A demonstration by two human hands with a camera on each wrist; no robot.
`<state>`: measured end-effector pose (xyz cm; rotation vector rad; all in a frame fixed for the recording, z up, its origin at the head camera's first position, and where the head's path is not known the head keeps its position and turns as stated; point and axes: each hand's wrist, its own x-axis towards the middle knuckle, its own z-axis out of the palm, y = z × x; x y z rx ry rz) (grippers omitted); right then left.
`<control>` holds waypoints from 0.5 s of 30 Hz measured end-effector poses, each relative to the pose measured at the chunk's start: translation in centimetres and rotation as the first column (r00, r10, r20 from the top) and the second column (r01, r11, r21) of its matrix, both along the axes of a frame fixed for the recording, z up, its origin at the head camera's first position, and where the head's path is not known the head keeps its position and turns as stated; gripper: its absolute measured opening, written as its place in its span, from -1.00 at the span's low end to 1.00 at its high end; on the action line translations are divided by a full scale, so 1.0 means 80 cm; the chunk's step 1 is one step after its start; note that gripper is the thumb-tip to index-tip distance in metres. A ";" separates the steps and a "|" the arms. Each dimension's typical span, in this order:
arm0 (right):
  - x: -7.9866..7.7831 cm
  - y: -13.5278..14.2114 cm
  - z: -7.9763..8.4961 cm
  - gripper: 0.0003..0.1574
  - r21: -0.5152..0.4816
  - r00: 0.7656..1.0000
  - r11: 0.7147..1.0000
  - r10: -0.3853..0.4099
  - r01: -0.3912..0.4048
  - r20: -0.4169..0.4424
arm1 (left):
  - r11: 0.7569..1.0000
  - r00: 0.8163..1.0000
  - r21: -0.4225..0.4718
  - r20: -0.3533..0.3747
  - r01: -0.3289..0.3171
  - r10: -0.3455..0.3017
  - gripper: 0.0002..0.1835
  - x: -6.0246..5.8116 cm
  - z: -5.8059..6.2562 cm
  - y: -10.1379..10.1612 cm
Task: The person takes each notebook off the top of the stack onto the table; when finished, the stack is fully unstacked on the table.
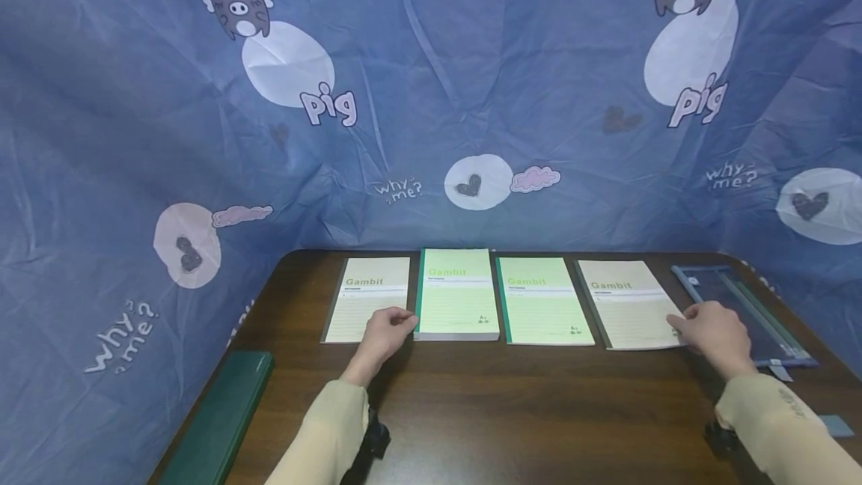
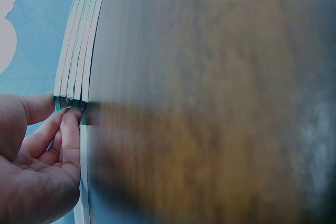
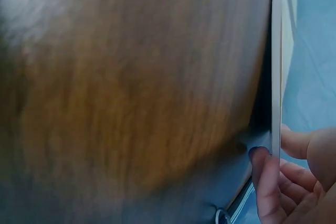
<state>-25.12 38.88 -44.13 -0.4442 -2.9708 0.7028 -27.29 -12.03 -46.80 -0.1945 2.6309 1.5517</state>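
Four places along the far side of the table hold "Gambit" notebooks. My left hand is at the near left corner of a thick stack of green-spined notebooks. In the left wrist view its thumb lies at the top of the stacked notebooks and its curled fingertips meet the lower spine corner. My right hand pinches the near right corner of a dark-spined notebook. The right wrist view shows that notebook's edge between thumb and fingers, that corner raised off the table.
A dark-spined notebook lies left of the stack, and a green-spined one right of it. A blue-edged zip pouch lies at the right, a dark green case at the left. A patterned blue curtain hangs behind the brown table.
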 end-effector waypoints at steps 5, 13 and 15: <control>0.000 -0.001 -0.004 -0.51 0.075 0.999 0.997 0.034 -0.034 -0.006 | 1.000 1.000 -0.001 -0.002 0.001 -0.001 -0.68 -0.001 -0.001 0.001; -0.004 0.001 -0.006 -0.50 0.150 1.000 0.989 0.012 -0.016 0.025 | 1.000 1.000 0.007 0.004 -0.004 0.004 -0.68 0.001 0.001 0.000; -0.005 0.000 -0.006 -0.49 0.152 0.999 0.988 0.005 -0.011 0.036 | 1.000 1.000 0.013 0.005 -0.004 0.004 -0.68 0.001 0.001 0.000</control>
